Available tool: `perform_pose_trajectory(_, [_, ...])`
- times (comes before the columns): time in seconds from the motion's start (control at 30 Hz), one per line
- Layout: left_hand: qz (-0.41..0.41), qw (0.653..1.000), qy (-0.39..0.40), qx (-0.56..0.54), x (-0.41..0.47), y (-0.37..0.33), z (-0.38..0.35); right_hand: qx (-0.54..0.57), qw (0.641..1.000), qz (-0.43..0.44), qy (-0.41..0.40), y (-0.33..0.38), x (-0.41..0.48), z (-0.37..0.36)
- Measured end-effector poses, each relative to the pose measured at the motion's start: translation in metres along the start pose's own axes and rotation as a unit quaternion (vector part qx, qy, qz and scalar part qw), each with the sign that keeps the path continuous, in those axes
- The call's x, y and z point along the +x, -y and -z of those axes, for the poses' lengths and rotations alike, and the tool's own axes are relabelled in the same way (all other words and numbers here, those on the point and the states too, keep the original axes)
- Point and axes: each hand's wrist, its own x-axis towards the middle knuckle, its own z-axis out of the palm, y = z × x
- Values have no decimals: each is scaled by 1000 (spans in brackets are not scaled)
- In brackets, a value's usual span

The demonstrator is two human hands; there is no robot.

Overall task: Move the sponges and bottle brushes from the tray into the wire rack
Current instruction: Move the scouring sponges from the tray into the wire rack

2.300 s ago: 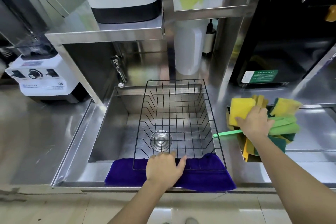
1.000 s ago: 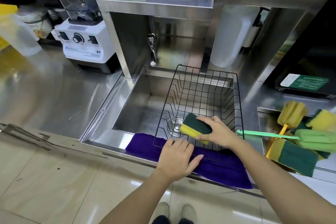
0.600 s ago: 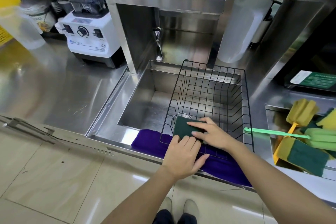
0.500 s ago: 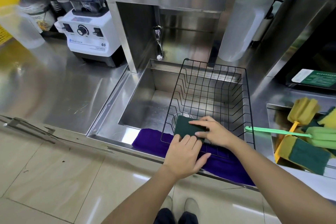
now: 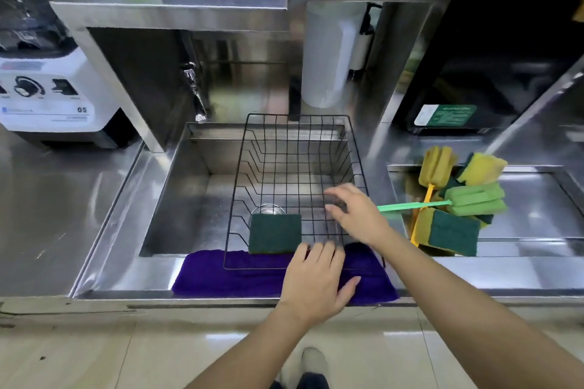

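A black wire rack (image 5: 252, 123) stands over the sink. One sponge (image 5: 274, 233) lies in its near left corner, green scouring side up. My right hand (image 5: 357, 211) hovers over the rack's right side, fingers spread, holding nothing. My left hand (image 5: 317, 281) rests on the rack's front edge and the purple cloth (image 5: 218, 275). In the steel tray (image 5: 531, 196) at the right lie a yellow-green sponge (image 5: 448, 232), a yellow sponge (image 5: 482, 167), a green bottle brush (image 5: 474, 199) with its handle pointing left, and a yellow bottle brush (image 5: 437, 163).
A steel sink (image 5: 189, 193) with a drain and a tap (image 5: 194, 88) lies under the rack. A white blender base (image 5: 53, 95) sits at the left on the counter. A steel shelf (image 5: 170, 11) hangs over the sink. A white bottle (image 5: 327, 54) stands behind.
My right hand carried a sponge from the tray into the rack, laid it green side up, let go and moved right. My left hand stayed on the rack's front edge.
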Motion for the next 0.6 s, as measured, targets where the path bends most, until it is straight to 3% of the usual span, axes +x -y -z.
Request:
perform_pose_trajectory(0.17, [-14,999,47,2,22,-19,-6,-36,980,-85,-178,-47,-20,38])
perform_pose_trajectory(0.27, [-25,999,47,2,24,-21,-13,-80,957,-168,-221,-77,-39,55])
perform_pose_trajectory(0.37, [-45,999,27,3,23,-19,-14,-145,951,-211,-174,-98,-59,62])
perform_pose_trajectory(0.47, [-44,999,19,5,24,-19,-12,-256,945,-190,-78,-108,-70,60])
perform_pose_trajectory(0.6, [-41,999,22,8,24,-19,-9,-336,926,-166,-45,-107,-70,57])
